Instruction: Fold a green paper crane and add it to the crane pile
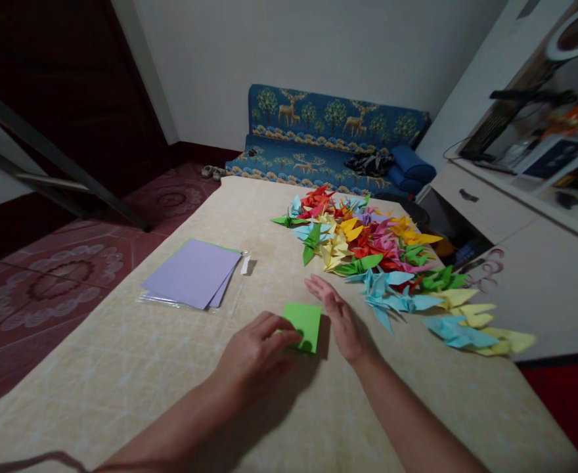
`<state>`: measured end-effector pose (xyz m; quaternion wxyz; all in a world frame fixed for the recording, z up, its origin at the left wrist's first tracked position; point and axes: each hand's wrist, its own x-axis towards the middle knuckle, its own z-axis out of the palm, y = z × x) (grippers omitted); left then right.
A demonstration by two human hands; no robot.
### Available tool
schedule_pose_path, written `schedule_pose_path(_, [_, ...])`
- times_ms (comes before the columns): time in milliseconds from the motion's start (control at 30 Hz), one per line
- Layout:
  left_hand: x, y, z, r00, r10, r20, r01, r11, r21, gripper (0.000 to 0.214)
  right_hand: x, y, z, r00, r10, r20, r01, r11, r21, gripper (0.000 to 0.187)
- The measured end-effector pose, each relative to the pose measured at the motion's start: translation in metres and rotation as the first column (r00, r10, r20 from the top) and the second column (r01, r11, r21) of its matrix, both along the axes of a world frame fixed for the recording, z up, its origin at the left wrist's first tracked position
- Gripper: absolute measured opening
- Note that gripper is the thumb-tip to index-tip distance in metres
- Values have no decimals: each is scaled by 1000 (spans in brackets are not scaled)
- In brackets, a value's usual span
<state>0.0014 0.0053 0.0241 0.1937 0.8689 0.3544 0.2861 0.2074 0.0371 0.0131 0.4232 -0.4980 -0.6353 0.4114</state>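
A small green folded paper square (305, 323) is at the middle of the table, between my two hands. My left hand (265, 341) grips its left side, thumb and fingers closed on the edge. To the right, my right hand (338, 315) is held edge-on beside the square, fingers stretched out and nothing in them. Whether it touches the paper's right edge I cannot tell. Beyond my right hand lies a large heap of folded paper cranes (368, 243) in red, yellow, green, blue, pink and orange.
Left of my hands, purple paper sheets (190, 272) lie on a clear plastic sleeve (171, 302). The table (136, 387) has a pale patterned cover. Behind it stands a blue sofa (309, 157); a white cabinet (530, 256) is at the right, a metal ladder frame (62, 164) at the left.
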Motion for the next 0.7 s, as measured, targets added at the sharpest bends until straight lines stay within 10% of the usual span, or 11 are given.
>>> schedule_pose_path(233, [4,12,-15,993,121,-10,-122,991,-49,34,15,-41,-4,965,-208,-162,204,978,-42,37])
schedule_pose_path(500, [4,11,-17,968,233,95,-221,968,-123,20,8,-52,-5,962,-188,197,144,965,220,35])
schedule_pose_path(700, [3,12,-11,795,507,333,-206,741,-639,18,5,-54,5,878,-85,472,-131,904,408,59])
